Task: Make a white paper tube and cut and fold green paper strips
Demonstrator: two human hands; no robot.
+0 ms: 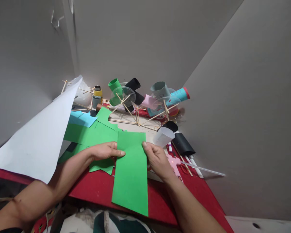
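Observation:
A rectangular sheet of green paper [132,174] is held up between my two hands, above the front of the red table. My left hand [108,150] pinches its left edge, thumb flat on the front face. On the opposite edge, near the top corner, my right hand [156,158] grips it with the thumb on the rim. The fingers behind the sheet are hidden. Behind my left hand lie cut pieces of green paper [99,132], overlapping each other. A translucent white paper tube [163,136] stands just beyond my right hand.
A stick frame [137,119] carries wheels with coloured paper tubes at the back. A large white sheet [41,139] curls up at left. Right are a black tube [183,144], red scissors [183,169] and a clear stick [206,170]. Grey walls enclose the red table [92,187].

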